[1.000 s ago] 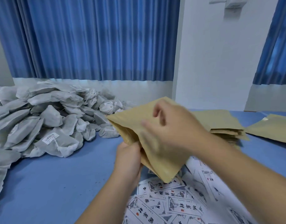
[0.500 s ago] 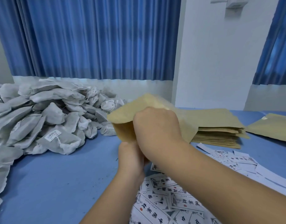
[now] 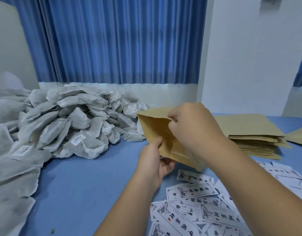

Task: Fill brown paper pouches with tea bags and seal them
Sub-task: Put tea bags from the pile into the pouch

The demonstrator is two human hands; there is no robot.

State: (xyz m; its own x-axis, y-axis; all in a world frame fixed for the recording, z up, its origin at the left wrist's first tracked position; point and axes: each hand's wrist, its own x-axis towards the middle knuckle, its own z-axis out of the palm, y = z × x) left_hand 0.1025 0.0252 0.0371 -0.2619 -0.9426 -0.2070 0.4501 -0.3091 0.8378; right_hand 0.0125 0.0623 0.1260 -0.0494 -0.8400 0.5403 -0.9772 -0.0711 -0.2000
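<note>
I hold one brown paper pouch (image 3: 157,132) above the blue table, its mouth turned up and to the left. My left hand (image 3: 154,160) grips its lower left edge, thumb on the front face. My right hand (image 3: 193,126) pinches the pouch's upper rim with curled fingers. A large heap of grey-white tea bags (image 3: 65,126) lies to the left on the table. The pouch's inside is hidden from me.
A stack of flat brown pouches (image 3: 254,135) sits at the right behind my right arm, with another pouch (image 3: 300,137) at the far right edge. Printed paper labels (image 3: 196,208) are scattered in front. Blue curtains and a white wall stand behind the table (image 3: 82,188).
The pouch has dropped lower and turned so its mouth faces up-left. My right hand moved from covering the front to pinching the top rim; my left hand shifted onto the side edge.
</note>
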